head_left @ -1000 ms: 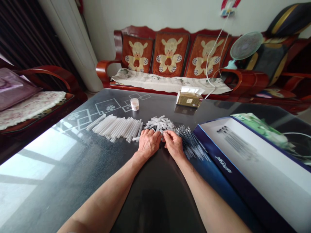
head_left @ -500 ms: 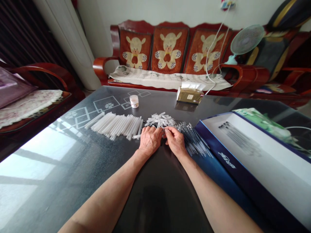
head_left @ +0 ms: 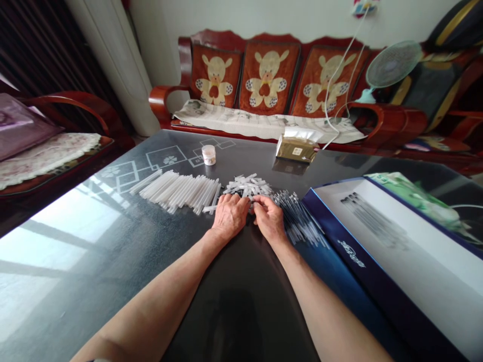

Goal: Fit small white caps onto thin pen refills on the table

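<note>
My left hand (head_left: 231, 217) is closed, knuckles up, with one end of a white pen tube (head_left: 210, 208) poking out on its left side. Close beside it, my right hand (head_left: 268, 217) pinches something small between thumb and fingers; what it is stays hidden. The fingertips of both hands nearly meet. Just beyond them lies a heap of short white pieces (head_left: 249, 185). To the left is a row of long, whitish tubes (head_left: 179, 191), side by side. Right of my right hand spreads a pile of thin dark rods with silvery tips (head_left: 302, 218), like pen refills.
A blue box with a white inside (head_left: 415, 271) stands at the right, several rods lying in it. Behind it is a green plastic package (head_left: 418, 198). A small round tub (head_left: 209, 155) and a tissue box (head_left: 297, 149) stand farther back on the dark glossy table (head_left: 124, 261).
The view has shifted slightly. Both hands stay close together in front of the heap, with their grip looking much the same.
</note>
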Available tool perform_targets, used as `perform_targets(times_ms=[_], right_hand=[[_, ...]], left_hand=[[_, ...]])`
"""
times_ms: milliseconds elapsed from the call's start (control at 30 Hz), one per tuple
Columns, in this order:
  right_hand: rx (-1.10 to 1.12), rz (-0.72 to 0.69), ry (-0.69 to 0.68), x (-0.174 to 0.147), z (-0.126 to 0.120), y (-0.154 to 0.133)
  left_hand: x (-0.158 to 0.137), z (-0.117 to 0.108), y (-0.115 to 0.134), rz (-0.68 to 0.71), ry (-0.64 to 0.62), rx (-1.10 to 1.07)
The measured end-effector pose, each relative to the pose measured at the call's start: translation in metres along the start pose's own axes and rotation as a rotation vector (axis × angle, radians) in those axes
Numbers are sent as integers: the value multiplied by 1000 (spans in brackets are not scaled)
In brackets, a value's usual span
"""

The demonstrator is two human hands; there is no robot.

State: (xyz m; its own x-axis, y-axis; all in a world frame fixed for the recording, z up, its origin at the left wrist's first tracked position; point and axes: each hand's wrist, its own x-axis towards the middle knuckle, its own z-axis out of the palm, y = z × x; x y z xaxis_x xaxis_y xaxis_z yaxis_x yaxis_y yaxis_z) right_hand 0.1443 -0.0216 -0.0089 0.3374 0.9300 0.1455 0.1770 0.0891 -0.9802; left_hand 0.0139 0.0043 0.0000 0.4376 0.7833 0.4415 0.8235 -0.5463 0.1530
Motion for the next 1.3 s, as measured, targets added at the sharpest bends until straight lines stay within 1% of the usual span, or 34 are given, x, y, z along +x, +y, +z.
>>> perform_targets(times_ms=[167,333,467,567,800,933,1000,1067,1133,1167,1233,1300], right_hand=[[-9,63,36,0,1,-2],[-48,2,44,1,2,5],[-161,-44,87,1,1,6],[-218,-68,100,0,1,6],[-148,-69,45,3,2,10],[-40,-29,6,2,-1,6],[53,6,57,3,-3,4],[145,5,178,6,-5,4],[175,-37,304,10,-8,6],[157,-67,354,13,-10,7],[52,-155,436,16,-13,6],[-124,-325,490,14,-14,3]], left_hand=[[0,1,-1,4,17,-17],[0,1,-1,-10,27,-47],[-1,2,-2,-33,47,-55],[-1,2,-2,-23,47,-53],[0,1,-2,12,52,-59],[-1,-1,1,30,77,-84],[-1,-2,1,17,95,-85],[-1,-2,1,-15,110,-81],[-1,0,-1,-47,124,-70],[-1,1,-2,-57,130,-63],[0,3,-3,-62,135,-49],[0,4,-4,-57,134,-39]])
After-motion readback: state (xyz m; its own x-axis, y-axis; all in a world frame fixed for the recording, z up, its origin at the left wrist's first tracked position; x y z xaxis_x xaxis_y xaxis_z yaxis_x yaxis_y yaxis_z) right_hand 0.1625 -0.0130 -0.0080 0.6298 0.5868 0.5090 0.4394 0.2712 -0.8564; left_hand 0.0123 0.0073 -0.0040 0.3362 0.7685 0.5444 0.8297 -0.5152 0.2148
